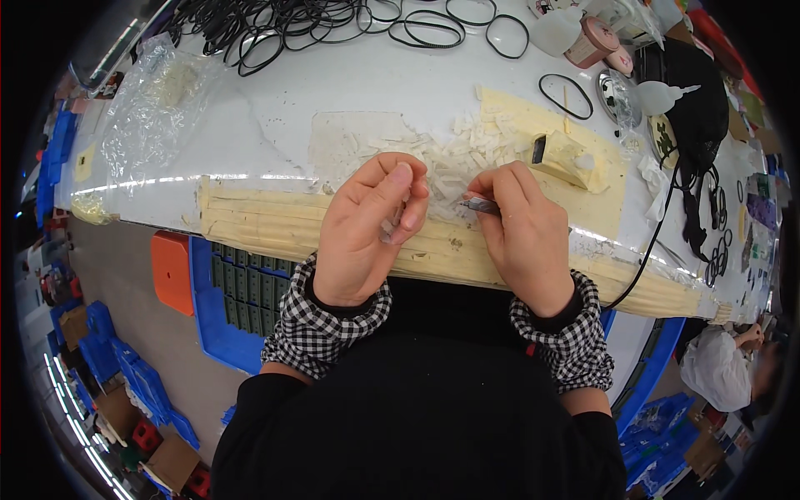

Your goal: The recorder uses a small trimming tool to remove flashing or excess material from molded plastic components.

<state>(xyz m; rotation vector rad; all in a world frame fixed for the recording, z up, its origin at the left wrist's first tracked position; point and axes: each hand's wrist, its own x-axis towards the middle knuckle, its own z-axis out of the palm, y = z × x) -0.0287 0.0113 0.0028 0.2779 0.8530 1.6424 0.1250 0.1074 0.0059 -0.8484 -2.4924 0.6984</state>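
Observation:
My left hand [371, 225] is raised over the table's front edge, palm turned partly up, fingers curled in toward the thumb. Between them shows a small clear piece [388, 230], partly hidden. Close by on the right, my right hand [527, 233] pinches a small dark metal tool [482, 205] whose tip points left toward the other hand; most of it is covered by the fingers, so its kind is unclear. Just beyond both hands lie many small whitish translucent strips [433, 154] in a loose heap. A block wrapped in yellow tape [573, 160] sits right of the heap.
Black rubber rings [287, 29] pile up at the far side. A clear plastic bag [158, 96] lies far left. Tape pads the table edge [267, 218]. At right are a pink cup [592, 42] and a black cable [658, 229]. Below left stands a blue crate [218, 321].

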